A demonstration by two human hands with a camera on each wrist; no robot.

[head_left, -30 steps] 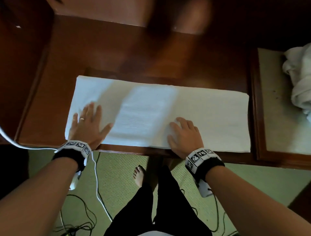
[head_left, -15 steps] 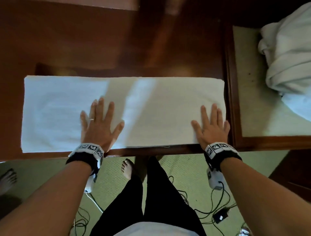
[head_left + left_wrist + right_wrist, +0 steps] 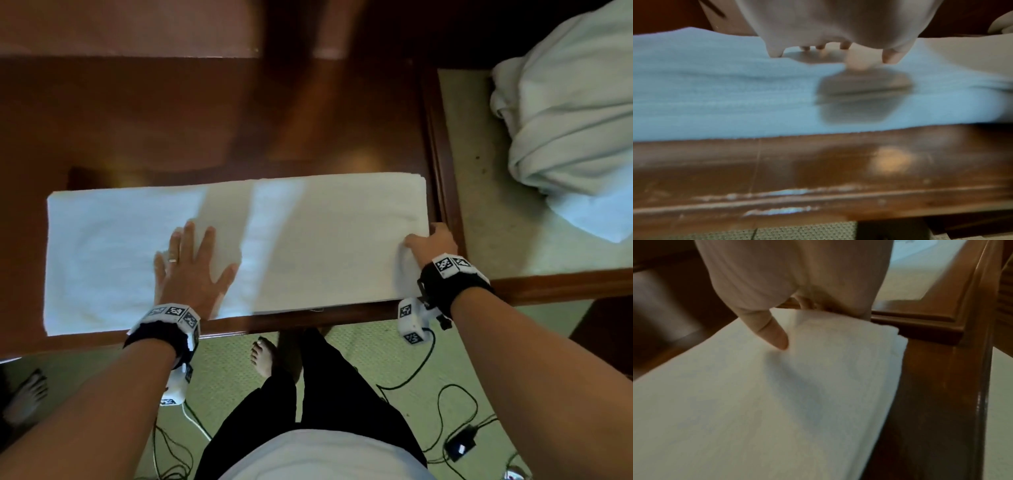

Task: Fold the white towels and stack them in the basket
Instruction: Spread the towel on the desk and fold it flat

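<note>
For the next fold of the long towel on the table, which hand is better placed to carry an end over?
The right hand, probably. It already pinches the towel at its right end, thumb on top. The left hand lies flat near the middle, so it can hold the towel down.

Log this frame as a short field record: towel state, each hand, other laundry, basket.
towel: white towel folded into a long strip, flat on the wooden table
left hand: left hand flat, pressing the strip
right hand: right hand grips the strip's right end, thumb on top
other laundry: unfolded white pile on the side surface at right
basket: not in view
</note>
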